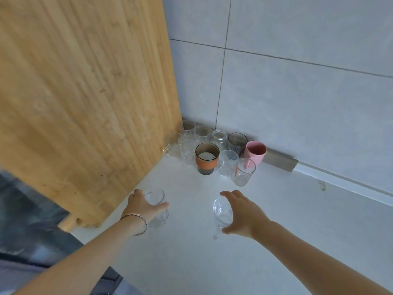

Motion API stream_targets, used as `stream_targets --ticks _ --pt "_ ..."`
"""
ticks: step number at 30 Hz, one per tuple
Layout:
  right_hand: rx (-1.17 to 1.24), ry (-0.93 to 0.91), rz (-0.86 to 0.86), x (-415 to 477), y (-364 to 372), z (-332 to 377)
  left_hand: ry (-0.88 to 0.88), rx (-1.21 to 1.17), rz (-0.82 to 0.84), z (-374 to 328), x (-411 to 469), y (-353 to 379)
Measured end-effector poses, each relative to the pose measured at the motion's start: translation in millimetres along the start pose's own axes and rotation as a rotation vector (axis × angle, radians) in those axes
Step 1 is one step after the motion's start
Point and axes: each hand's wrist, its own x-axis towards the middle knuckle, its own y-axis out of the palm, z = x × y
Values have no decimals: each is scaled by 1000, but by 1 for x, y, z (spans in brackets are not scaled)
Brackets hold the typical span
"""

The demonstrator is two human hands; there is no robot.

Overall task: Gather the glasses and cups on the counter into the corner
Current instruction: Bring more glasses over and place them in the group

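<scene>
White counter (276,231) fills the lower frame, cups (212,150) clustered at centre in the tiled corner. Lower left, the left hand (142,206) wraps a clear glass (157,204); lower centre, the right hand (242,213) clasps a handled glass mug (222,211). Slick, breakable: hold the walls firmly.

A cluster of upright glasses and cups (212,150) stands packed in the counter's corner at twelve o'clock, among them an orange-banded cup (207,159) and a pink mug (254,153). Two clear glasses sit apart nearer: a tumbler (157,207) at nine o'clock, a handled glass (222,213) at six.
</scene>
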Motion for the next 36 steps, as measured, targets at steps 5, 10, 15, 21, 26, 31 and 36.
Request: stream_targets --ticks 5,10,15,21,26,31,36 --pt "-47 -5 32 24 7 20 -72 -38 16 3 42 -9" --pt "-26 83 6 59 12 41 -67 73 -3 -13 94 -11" --pt "38 151 -68 90 24 65 53 244 40 -28 133 -6" --pt "106 180 -94 109 47 83 175 429 66 -42 154 5" --pt "76 195 -57 124 58 86 541 872 28 -41 156 -5" --pt "103 211 -27 148 63 89 592 745 142 -45 175 -17" --pt "98 246 -53 186 61 102 584 832 80 -50 177 -18"
